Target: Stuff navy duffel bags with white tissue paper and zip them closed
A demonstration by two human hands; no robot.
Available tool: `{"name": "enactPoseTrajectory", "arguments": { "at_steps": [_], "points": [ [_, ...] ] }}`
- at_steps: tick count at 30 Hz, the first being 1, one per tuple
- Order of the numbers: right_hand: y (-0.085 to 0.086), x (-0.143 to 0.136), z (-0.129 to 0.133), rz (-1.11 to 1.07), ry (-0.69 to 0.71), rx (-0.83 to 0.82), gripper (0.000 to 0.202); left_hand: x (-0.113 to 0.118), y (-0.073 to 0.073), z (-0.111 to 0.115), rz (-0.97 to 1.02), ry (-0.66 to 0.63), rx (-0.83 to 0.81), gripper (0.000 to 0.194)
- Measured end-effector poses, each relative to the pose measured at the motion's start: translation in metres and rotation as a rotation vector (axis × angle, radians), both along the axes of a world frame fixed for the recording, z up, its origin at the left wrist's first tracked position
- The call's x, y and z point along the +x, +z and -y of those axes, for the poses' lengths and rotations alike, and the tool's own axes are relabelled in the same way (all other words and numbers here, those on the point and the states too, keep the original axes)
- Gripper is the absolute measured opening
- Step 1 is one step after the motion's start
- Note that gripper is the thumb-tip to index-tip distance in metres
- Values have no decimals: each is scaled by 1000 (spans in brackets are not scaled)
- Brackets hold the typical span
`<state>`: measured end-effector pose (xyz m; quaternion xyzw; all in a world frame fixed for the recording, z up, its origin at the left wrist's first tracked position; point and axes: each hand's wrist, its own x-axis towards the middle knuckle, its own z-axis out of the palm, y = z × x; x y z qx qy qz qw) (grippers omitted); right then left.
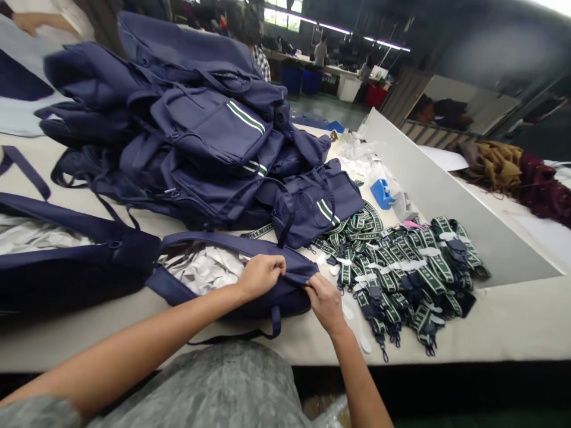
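A navy bag (289,297) lies on the table in front of me, its long opening showing crumpled white paper (207,267) inside. My left hand (263,274) is closed on the bag's edge, right of the paper. At the bag's right end, my right hand (325,299) pinches the fabric near the end of the opening. The two hands are a short way apart. A dark strap loop hangs from the bag's near side. To the left lies another open navy bag (129,255), also stuffed with white paper.
Many navy bags (209,131) are heaped behind. Green patterned straps (401,267) with hooks lie at the right, near a blue tape dispenser (382,194). A grey-white partition (446,208) edges the table (513,327). Other people are in the background.
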<state>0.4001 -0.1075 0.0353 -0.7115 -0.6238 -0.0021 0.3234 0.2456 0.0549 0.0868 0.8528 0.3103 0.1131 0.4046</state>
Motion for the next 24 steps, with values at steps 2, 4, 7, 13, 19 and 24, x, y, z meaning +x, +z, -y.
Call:
{"name": "enactPoseTrajectory", "arguments": {
  "at_steps": [2,4,7,13,19,24],
  "points": [
    [8,-4,-3,-49,-7,65,10,10,-2,-1,-22,-21,60,23],
    [22,-14,-10,-84,46,143,22,9,2,-4,-42,-48,91,22],
    [41,-33,-28,-104,154,198,33,-15,13,-13,-70,-91,133,20],
    [42,-86,-76,-134,449,125,31,-101,15,-37,-92,-30,487,22],
    [35,-130,-109,51,473,-319,44,-151,-13,-25,-85,-28,354,38],
    [48,-129,-105,47,474,-522,47,-181,-24,-32,-304,197,309,58]
  ]
}}
